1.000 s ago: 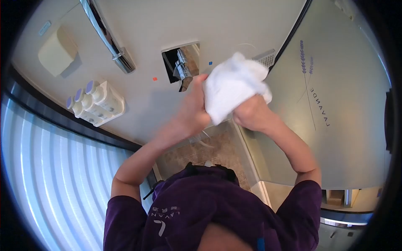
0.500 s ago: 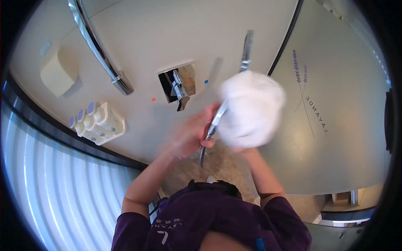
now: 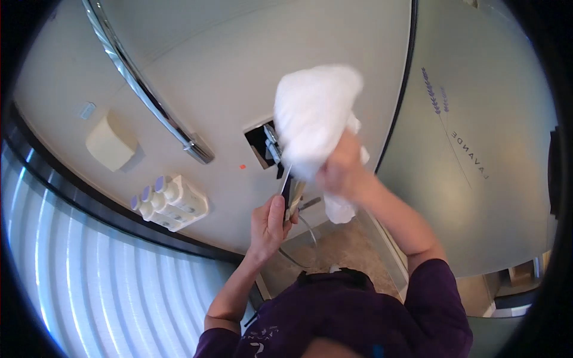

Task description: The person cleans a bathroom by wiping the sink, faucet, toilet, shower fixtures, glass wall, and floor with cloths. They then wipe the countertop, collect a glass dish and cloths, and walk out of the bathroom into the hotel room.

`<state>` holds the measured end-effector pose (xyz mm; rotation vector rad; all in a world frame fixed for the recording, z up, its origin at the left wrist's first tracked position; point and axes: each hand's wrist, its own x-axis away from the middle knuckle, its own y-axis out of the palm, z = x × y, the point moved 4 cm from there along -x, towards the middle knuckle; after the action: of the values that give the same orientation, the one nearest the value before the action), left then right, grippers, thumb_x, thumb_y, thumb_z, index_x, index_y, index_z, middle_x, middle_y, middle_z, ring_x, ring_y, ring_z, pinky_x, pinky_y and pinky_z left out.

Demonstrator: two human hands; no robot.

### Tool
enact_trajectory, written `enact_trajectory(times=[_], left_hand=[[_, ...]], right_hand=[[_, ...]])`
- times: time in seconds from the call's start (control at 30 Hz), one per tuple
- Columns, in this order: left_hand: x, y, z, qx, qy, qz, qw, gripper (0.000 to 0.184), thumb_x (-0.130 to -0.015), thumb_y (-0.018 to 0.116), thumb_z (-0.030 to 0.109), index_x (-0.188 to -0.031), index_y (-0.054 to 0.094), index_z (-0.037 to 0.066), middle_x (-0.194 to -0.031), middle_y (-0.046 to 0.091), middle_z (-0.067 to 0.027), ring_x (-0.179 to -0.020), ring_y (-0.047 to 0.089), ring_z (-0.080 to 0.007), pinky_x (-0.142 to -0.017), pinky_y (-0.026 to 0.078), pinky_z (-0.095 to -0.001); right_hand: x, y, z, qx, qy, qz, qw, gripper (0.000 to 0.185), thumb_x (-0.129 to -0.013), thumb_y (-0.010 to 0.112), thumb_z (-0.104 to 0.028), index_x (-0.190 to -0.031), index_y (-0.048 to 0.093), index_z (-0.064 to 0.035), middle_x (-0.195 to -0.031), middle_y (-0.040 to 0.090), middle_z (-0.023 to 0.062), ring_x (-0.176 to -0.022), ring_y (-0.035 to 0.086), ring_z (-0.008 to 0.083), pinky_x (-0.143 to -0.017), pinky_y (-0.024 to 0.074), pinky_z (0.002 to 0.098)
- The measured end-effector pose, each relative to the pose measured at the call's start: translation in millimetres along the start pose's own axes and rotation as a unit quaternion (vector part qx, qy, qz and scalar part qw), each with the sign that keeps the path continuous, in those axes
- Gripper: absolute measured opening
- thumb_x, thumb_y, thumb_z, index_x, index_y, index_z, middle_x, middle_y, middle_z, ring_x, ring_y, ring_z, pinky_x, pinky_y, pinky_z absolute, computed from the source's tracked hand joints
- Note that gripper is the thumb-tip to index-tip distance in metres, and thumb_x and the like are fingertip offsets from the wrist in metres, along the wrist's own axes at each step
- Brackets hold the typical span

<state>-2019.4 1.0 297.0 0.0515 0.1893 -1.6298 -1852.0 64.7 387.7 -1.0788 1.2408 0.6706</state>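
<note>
Have a white rack (image 3: 203, 206) on the wall between 8 and 9 o'clock, with three purple-capped bottles (image 3: 159, 201) seated in it side by side; cannot tell how full. Just above, a little past 9 o'clock, see a cream wall unit (image 3: 110, 143), closed from this side; cannot tell the contents. Far out toward 4 o'clock, make out a brown box-like shape (image 3: 521, 273), too small to read further.

Near 1 o'clock, holding a bunched, blurred white cloth (image 3: 318, 110), clamped in the grip of the right hand (image 3: 343, 167), with a loose end hanging below toward 4 o'clock. Between 6 and 7 o'clock, gripping a slim handle (image 3: 286, 196) with the left hand (image 3: 270, 222), thumb and fingers closed round it. Cannot tell whether touching the cloth at its upper end or only overlapping.

Near 11 o'clock, find a dark wall plate (image 3: 255, 143) partly blocked by the cloth, chrome fitting (image 3: 271, 140) included. Around that, note a slanting chrome bar (image 3: 140, 92) at 10 o'clock, a frosted panel (image 3: 430, 209) with reversed lettering (image 3: 470, 155) at 3, a thin looped hose (image 3: 316, 243) near 5, and a striped pale-blue screen (image 3: 107, 256) at 8.
</note>
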Motion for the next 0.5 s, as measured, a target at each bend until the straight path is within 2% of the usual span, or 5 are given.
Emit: enact_trajectory(times=[0.13, 0.2, 0.33, 0.4, 0.5], left_hand=[[-3, -29, -25, -0.085, 0.066, 0.021, 0.994, 0.050, -0.108, 0.036, 0.038, -0.082, 0.058, 0.002, -0.057, 0.047, 0.0024, -0.048, 0.040, -0.0033, -0.045, 0.032, -0.0225], [3, -31, -13, -0.068, 0.062, 0.039, 0.995, 0.051, -0.108, 0.036, 0.039, -0.082, 0.059, 0.002, -0.058, 0.049, 0.0016, -0.047, 0.039, -0.0040, -0.044, 0.031, -0.0221], [11, -33, -19, 0.017, -0.025, 0.005, 1.000, 0.057, -0.107, 0.031, 0.046, -0.092, 0.061, 0.000, -0.066, 0.057, -0.0038, -0.044, 0.037, -0.0051, -0.042, 0.028, -0.0221], [8, -32, -5, 0.137, -0.010, 0.046, 0.989, 0.072, -0.104, 0.021, 0.057, -0.105, 0.062, -0.002, -0.064, 0.058, -0.0076, -0.039, 0.031, -0.0072, -0.037, 0.025, -0.0244], [-7, -31, -10, 0.186, -0.007, 0.023, 0.982, 0.066, -0.104, 0.022, 0.058, -0.106, 0.055, 0.000, -0.067, 0.059, -0.0081, -0.040, 0.033, -0.0077, -0.038, 0.025, -0.0246]], right_hand=[[3, 23, -15, -0.133, 0.077, 0.055, 0.987, 0.028, -0.071, 0.069, -0.006, -0.099, 0.072, -0.0038, -0.104, 0.070, 0.0144, -0.103, 0.066, 0.0389, -0.097, 0.0488, 0.0494], [-7, 22, 8, 0.030, -0.069, 0.039, 0.996, 0.028, -0.070, 0.069, -0.008, -0.097, 0.073, -0.0035, -0.099, 0.071, 0.0146, -0.099, 0.067, 0.0382, -0.092, 0.0507, 0.0476], [-29, 9, 71, 0.059, 0.274, -0.009, 0.960, 0.015, -0.074, 0.061, -0.006, -0.085, 0.067, 0.0010, -0.087, 0.067, 0.0211, -0.081, 0.065, 0.0407, -0.073, 0.0534, 0.0424], [-27, 5, 87, -0.392, 0.404, 0.239, 0.791, 0.011, -0.079, 0.059, -0.006, -0.084, 0.063, 0.0022, -0.086, 0.067, 0.0171, -0.073, 0.064, 0.0342, -0.072, 0.0519, 0.0421], [-18, 32, 38, -0.482, 0.366, 0.290, 0.742, 0.014, -0.085, 0.057, -0.010, -0.088, 0.062, 0.0026, -0.087, 0.066, 0.0176, -0.076, 0.064, 0.0324, -0.074, 0.0514, 0.0426]])
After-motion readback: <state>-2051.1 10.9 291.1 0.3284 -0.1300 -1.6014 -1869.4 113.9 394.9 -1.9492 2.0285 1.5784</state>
